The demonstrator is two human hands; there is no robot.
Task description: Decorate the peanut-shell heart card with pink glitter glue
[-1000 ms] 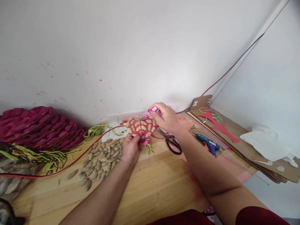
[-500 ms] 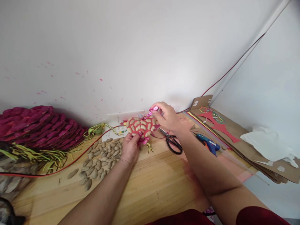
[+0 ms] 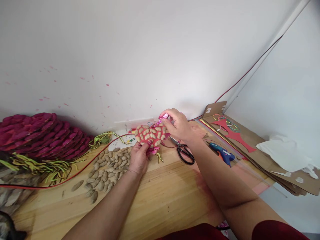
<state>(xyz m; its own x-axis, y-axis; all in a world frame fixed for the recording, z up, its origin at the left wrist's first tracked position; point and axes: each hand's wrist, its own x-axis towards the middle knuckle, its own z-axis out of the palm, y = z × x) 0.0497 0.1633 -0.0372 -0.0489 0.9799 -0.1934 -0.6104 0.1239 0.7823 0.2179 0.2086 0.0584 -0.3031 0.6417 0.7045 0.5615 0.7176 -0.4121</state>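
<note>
A red panel covered with peanuts (image 3: 150, 134) is raised a little above the wooden table. My left hand (image 3: 140, 155) pinches its lower edge, thumb on the front face. At the panel's upper right edge, my right hand (image 3: 176, 123) closes its fingers on a shiny pink ribbon (image 3: 163, 117). More pink ribbon and yellow-black yarn (image 3: 159, 157) hang at the bottom edge. Loose peanuts (image 3: 106, 173) lie scattered to the left of my left hand. Black-handled scissors (image 3: 185, 155) rest open under my right forearm.
Magenta-painted peanut panels (image 3: 50, 136) are stacked at the left, with yellow-green yarn (image 3: 50, 165) hanging from them. A blue glue gun (image 3: 222, 153) lies at the right, near cardboard (image 3: 250, 160) carrying red paper scraps (image 3: 240, 140) and a white cloth (image 3: 282, 153). A red cord (image 3: 82, 169) crosses the table.
</note>
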